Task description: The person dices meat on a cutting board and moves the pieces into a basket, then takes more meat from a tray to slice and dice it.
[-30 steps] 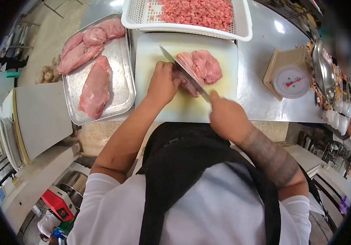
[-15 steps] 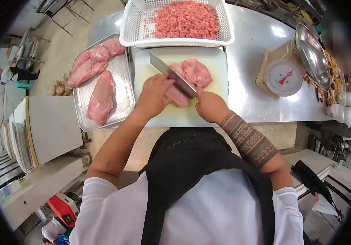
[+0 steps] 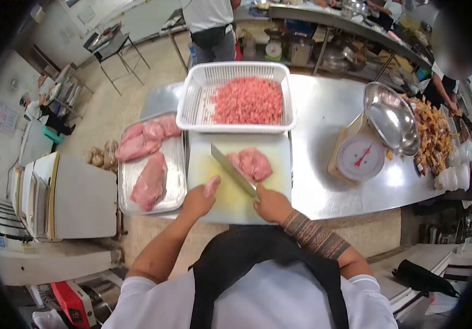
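My right hand is wrapped round the handle of a cleaver, its broad blade slanting to the upper left over the white cutting board. Close to the blade's right side lies a lump of raw pink meat on the board. At the board's left edge, my left hand grips a small strip of raw meat, which sticks up from the fingers. Just left of that hand is a metal tray with several large pieces of raw meat.
Behind the board stands a white perforated basket of diced meat. A dial scale with a steel pan is on the right, beside a heap of browned food pieces. A person stands beyond the table; others work farther off.
My left hand has come away from the blade toward the board's left edge, holding a strip of meat. The cleaver stays in my right hand. The view has tilted up, showing more room.
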`<state>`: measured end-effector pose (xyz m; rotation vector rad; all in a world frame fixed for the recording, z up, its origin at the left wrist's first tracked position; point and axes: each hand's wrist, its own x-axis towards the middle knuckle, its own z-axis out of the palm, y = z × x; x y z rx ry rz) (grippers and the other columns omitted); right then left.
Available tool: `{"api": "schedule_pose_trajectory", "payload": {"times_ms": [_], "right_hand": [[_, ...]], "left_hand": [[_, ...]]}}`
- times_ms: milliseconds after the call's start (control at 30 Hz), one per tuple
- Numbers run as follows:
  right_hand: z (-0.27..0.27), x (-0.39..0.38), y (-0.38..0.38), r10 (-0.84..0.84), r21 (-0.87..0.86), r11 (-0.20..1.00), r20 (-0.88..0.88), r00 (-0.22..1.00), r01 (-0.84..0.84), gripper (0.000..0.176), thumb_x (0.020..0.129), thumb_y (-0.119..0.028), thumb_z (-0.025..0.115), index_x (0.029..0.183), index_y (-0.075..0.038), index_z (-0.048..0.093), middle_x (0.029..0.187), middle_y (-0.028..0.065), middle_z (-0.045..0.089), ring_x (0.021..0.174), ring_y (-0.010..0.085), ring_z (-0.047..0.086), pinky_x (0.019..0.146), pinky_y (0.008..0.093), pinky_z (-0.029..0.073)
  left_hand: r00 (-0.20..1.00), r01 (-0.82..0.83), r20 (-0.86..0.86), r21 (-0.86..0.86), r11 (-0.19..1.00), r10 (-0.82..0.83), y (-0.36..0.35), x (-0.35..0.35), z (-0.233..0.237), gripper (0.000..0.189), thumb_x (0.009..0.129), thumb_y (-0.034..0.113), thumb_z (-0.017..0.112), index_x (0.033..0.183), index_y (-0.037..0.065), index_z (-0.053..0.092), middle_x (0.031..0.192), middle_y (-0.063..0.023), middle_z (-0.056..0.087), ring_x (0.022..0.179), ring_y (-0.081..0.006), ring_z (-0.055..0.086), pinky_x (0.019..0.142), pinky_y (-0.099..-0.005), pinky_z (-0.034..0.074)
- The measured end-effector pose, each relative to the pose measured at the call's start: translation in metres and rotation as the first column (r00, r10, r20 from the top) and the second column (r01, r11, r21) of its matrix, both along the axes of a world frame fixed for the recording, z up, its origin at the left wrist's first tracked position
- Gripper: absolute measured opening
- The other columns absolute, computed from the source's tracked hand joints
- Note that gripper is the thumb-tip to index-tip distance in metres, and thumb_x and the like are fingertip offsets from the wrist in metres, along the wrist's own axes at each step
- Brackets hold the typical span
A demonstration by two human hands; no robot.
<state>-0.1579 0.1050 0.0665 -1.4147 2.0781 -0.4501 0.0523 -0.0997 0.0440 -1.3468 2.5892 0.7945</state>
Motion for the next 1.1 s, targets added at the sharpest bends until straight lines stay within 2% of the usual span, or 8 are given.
{"api": "schedule_pose_trajectory", "payload": {"times_ms": [33,67,300,433,567,667,767,1100], "right_hand": [[0.002,0.000,-0.001,0.005,-0.020,1.000,0.003,1.000,-0.005,0.066,0.099,-0.028,0.059,0.152,0.006,0.041,0.097,0.0258,0.074,0.092,0.0455,0.073,0.085,0.0568,0.057],[0.005,0.000,-0.001,-0.025,-0.022,0.999,0.067,0.997,0.026,0.038,0.102,-0.030,0.060,0.121,0.002,0.052,0.096,0.0296,0.072,0.092,0.0490,0.071,0.083,0.0600,0.054],[0.007,-0.005,-0.006,0.050,-0.022,0.999,0.057,0.997,-0.049,0.038,0.104,-0.028,0.056,0.125,0.003,0.051,0.097,0.0288,0.072,0.092,0.0485,0.071,0.084,0.0598,0.054],[-0.013,-0.012,-0.007,0.099,-0.041,0.994,0.025,0.995,-0.098,0.046,0.100,-0.026,0.056,0.136,0.003,0.051,0.100,0.0261,0.073,0.092,0.0472,0.071,0.085,0.0611,0.052],[-0.015,-0.010,-0.018,0.068,-0.141,0.988,0.029,0.997,-0.064,0.039,0.090,-0.012,0.060,0.123,0.007,0.051,0.098,0.0332,0.069,0.096,0.0512,0.067,0.086,0.0615,0.051],[-0.005,-0.014,-0.024,0.095,-0.056,0.994,0.041,0.995,-0.092,0.044,0.094,-0.015,0.058,0.131,0.006,0.050,0.097,0.0302,0.072,0.092,0.0504,0.070,0.084,0.0601,0.054],[-0.001,-0.015,-0.029,0.089,0.025,0.996,0.053,0.995,-0.091,0.043,0.095,-0.013,0.057,0.132,0.006,0.049,0.096,0.0300,0.072,0.091,0.0496,0.071,0.083,0.0605,0.054],[0.035,-0.006,-0.020,0.060,0.153,0.987,-0.055,0.997,-0.051,0.023,0.099,-0.013,0.055,0.113,0.003,0.049,0.089,0.0302,0.071,0.085,0.0498,0.070,0.079,0.0617,0.053]], "left_hand": [[0.990,-0.137,-0.006,0.076,0.988,0.138,0.002,-0.004,0.000,0.040,0.094,0.036,0.069,0.108,-0.001,0.072,0.100,-0.0258,0.074,0.092,-0.0438,0.074,0.084,-0.0529,0.058],[0.962,-0.269,0.000,0.158,0.950,0.273,0.004,-0.007,-0.003,0.041,0.094,0.036,0.070,0.107,-0.002,0.071,0.097,-0.0248,0.074,0.090,-0.0421,0.074,0.082,-0.0516,0.058],[0.534,-0.212,-0.325,0.842,0.496,0.780,0.027,-0.064,-0.026,0.028,0.102,0.013,0.066,0.124,-0.003,0.060,0.104,-0.0142,0.069,0.088,-0.0236,0.073,0.074,-0.0359,0.063],[0.562,0.006,-0.469,0.826,0.563,0.682,0.014,-0.059,-0.050,0.029,0.106,0.009,0.062,0.132,-0.002,0.056,0.120,-0.0127,0.068,0.097,-0.0235,0.073,0.083,-0.0364,0.064],[0.471,-0.169,-0.627,0.626,0.761,0.620,0.015,-0.050,-0.056,0.061,0.095,0.013,0.079,0.144,-0.006,0.048,0.129,-0.0165,0.065,0.094,-0.0223,0.073,0.078,-0.0339,0.061],[0.629,-0.236,-0.602,0.454,0.859,0.491,0.004,-0.042,-0.060,0.080,0.086,0.014,0.087,0.151,-0.001,0.043,0.142,-0.0207,0.057,0.111,-0.0289,0.070,0.092,-0.0378,0.061],[0.724,-0.262,-0.681,-0.126,0.957,0.108,0.005,-0.046,-0.034,0.085,0.085,0.012,0.088,0.156,0.004,0.041,0.141,-0.0178,0.057,0.128,-0.0303,0.061,0.101,-0.0407,0.059],[0.781,0.028,-0.621,-0.082,0.996,-0.073,-0.025,-0.041,-0.023,0.060,0.074,0.019,0.093,0.126,0.006,0.067,0.139,-0.0163,0.058,0.133,-0.0358,0.058,0.111,-0.0432,0.051]]}}
